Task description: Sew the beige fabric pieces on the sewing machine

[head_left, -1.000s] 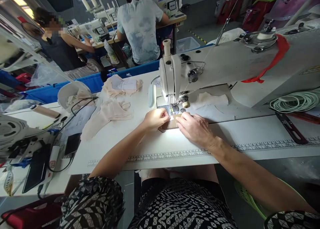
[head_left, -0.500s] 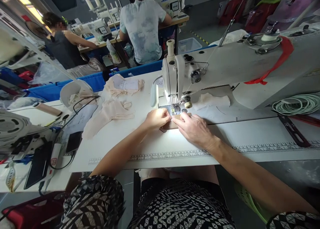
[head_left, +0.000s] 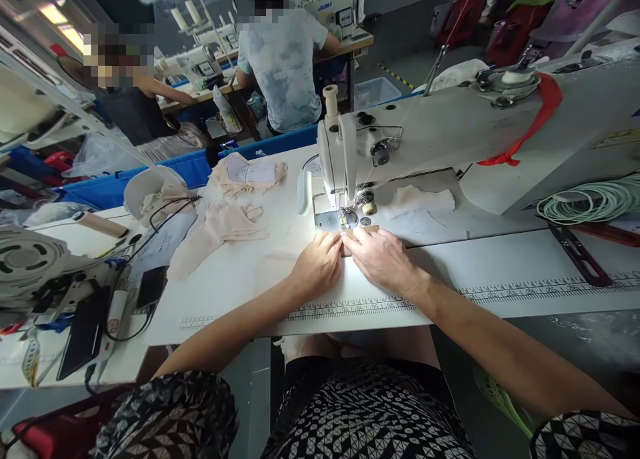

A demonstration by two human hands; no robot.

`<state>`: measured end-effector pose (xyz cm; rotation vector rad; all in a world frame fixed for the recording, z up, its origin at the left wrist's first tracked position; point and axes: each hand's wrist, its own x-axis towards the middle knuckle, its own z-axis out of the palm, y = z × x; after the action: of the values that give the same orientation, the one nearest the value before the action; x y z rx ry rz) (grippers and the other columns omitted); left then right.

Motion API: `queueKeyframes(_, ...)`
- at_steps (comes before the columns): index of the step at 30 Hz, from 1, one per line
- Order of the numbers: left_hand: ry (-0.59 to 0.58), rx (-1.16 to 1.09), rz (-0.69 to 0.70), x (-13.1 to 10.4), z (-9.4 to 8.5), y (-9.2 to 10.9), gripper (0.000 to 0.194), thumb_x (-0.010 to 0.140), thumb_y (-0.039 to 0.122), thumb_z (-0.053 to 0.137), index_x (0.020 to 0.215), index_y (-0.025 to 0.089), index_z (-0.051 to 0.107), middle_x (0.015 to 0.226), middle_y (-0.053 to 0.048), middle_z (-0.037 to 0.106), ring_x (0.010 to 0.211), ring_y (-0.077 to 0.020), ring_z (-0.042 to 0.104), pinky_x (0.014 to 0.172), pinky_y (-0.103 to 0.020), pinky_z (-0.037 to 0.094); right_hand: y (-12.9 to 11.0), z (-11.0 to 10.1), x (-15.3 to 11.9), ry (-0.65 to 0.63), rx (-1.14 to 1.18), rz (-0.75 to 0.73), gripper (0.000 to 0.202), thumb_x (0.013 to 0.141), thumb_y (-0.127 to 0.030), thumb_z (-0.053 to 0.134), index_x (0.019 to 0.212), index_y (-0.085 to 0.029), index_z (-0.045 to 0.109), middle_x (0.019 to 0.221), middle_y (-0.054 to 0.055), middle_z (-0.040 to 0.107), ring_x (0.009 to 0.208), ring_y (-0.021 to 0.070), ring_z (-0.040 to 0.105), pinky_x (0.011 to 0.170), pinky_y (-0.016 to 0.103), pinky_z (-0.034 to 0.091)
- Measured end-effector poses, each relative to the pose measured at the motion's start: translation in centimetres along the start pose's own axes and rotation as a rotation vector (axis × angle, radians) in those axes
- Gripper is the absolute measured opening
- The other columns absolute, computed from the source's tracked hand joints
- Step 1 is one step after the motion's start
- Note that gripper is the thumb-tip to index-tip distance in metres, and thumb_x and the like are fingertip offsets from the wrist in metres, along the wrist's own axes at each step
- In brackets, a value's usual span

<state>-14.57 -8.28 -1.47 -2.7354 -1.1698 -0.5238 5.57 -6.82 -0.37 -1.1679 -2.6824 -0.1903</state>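
Observation:
A white sewing machine (head_left: 345,159) stands over the worktable, its lamp lighting the needle area and the metal plate (head_left: 327,220). Just in front of the presser foot, my left hand (head_left: 317,262) has its fingers pressed together at the tips. What they hold is too small to make out. My right hand (head_left: 383,255) lies close beside it, its fingertips together by the needle, at a small brown piece (head_left: 373,228) mostly covered by the hand. The fingertips of both hands nearly touch.
Beige fabric pieces (head_left: 220,232) lie left on the table. Another pale piece (head_left: 423,200) rests under the machine arm. Dark thread snips (head_left: 583,255) and a coil of pale green cord (head_left: 590,202) are at the right. Two people sit at machines ahead.
My left hand has moved down toward me and turned, baring more of the metal plate. The brown piece shows less now. The view has shifted slightly.

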Motion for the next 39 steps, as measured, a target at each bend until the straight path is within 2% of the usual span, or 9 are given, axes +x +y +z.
queueKeyframes(3, -0.004, -0.01, 0.008, -0.1, 0.2, -0.2, 0.039, 0.106, 0.016, 0.038, 0.131, 0.008, 0.067, 0.128, -0.022, 0.073, 0.116, -0.0312, 0.07, 0.104, -0.049, 0.062, -0.1, -0.2, 0.0, 0.014, 0.012, 0.005, 0.044, 0.103, -0.014, 0.038, 0.133, -0.01, 0.071, 0.1, 0.014, 0.07, 0.079, 0.0241, 0.054, 0.07, 0.039, 0.032)
queueKeyframes(6, -0.022, -0.013, 0.036, 0.2, 0.2, -0.8, 0.041, 0.105, 0.016, 0.037, 0.129, 0.006, 0.069, 0.123, -0.022, 0.074, 0.116, -0.0315, 0.07, 0.103, -0.048, 0.064, 0.1, -0.5, 0.0, 0.039, 0.052, 0.044, 0.044, 0.103, -0.014, 0.037, 0.126, -0.014, 0.075, 0.096, 0.013, 0.07, 0.075, 0.0229, 0.053, 0.069, 0.038, 0.033)
queueKeyframes(10, -0.028, 0.002, 0.046, 1.0, 0.6, -2.0, 0.04, 0.104, 0.016, 0.039, 0.13, 0.005, 0.068, 0.127, -0.023, 0.073, 0.118, -0.0319, 0.069, 0.103, -0.049, 0.063, 1.0, -0.4, 0.0, 0.079, 0.099, 0.18, 0.043, 0.102, -0.013, 0.037, 0.112, -0.017, 0.078, 0.095, 0.012, 0.071, 0.069, 0.0207, 0.052, 0.069, 0.036, 0.036)
queueKeyframes(16, -0.032, -0.039, 0.049, 1.9, 1.4, -3.5, 0.04, 0.107, 0.02, 0.038, 0.13, 0.007, 0.068, 0.128, -0.023, 0.073, 0.119, -0.0316, 0.069, 0.102, -0.049, 0.064, 2.3, 0.3, -0.3, 0.096, 0.066, 0.223, 0.04, 0.101, -0.016, 0.038, 0.11, -0.017, 0.077, 0.097, 0.01, 0.072, 0.069, 0.0198, 0.051, 0.071, 0.035, 0.036)
queueKeyframes(21, -0.049, -0.072, 0.033, 2.3, 1.3, -3.6, 0.039, 0.108, 0.021, 0.039, 0.131, 0.009, 0.068, 0.13, -0.022, 0.073, 0.119, -0.0316, 0.068, 0.101, -0.049, 0.064, 2.4, 0.7, -0.5, 0.146, 0.075, 0.213, 0.038, 0.101, -0.016, 0.04, 0.11, -0.017, 0.077, 0.094, 0.01, 0.072, 0.067, 0.0194, 0.049, 0.072, 0.035, 0.034)
queueKeyframes(27, -0.039, -0.068, 0.036, 2.3, 1.3, -3.5, 0.039, 0.108, 0.021, 0.038, 0.129, 0.01, 0.068, 0.128, -0.021, 0.073, 0.117, -0.0308, 0.069, 0.101, -0.048, 0.064, 2.2, 0.6, -0.6, 0.101, 0.091, 0.234, 0.039, 0.102, -0.016, 0.04, 0.112, -0.016, 0.078, 0.098, 0.011, 0.073, 0.072, 0.0209, 0.057, 0.074, 0.036, 0.038)
queueKeyframes(32, -0.029, -0.084, 0.033, 2.2, 1.2, -3.6, 0.038, 0.108, 0.021, 0.039, 0.13, 0.011, 0.068, 0.129, -0.021, 0.072, 0.116, -0.031, 0.069, 0.102, -0.05, 0.063, 2.7, 0.8, 0.0, 0.126, 0.256, 0.345, 0.036, 0.106, -0.027, 0.041, 0.113, -0.018, 0.076, 0.107, 0.012, 0.076, 0.08, 0.0229, 0.064, 0.069, 0.034, 0.04)
queueKeyframes(36, -0.048, -0.088, 0.052, 2.2, 0.9, -3.6, 0.039, 0.108, 0.022, 0.038, 0.129, 0.01, 0.069, 0.128, -0.022, 0.072, 0.117, -0.0322, 0.068, 0.103, -0.05, 0.063, 4.0, 1.0, 1.6, 0.172, 0.395, 0.466, 0.037, 0.109, -0.036, 0.041, 0.094, -0.021, 0.071, 0.091, 0.011, 0.076, 0.078, 0.0235, 0.066, 0.066, 0.033, 0.038)
queueKeyframes(39, -0.054, -0.083, 0.052, 2.3, 1.0, -3.7, 0.04, 0.108, 0.023, 0.039, 0.13, 0.009, 0.069, 0.129, -0.022, 0.072, 0.118, -0.0324, 0.068, 0.104, -0.05, 0.062, 4.7, 1.0, 2.3, 0.163, 0.458, 0.475, 0.038, 0.11, -0.038, 0.042, 0.082, -0.023, 0.064, 0.077, 0.008, 0.072, 0.073, 0.0219, 0.064, 0.069, 0.032, 0.038)
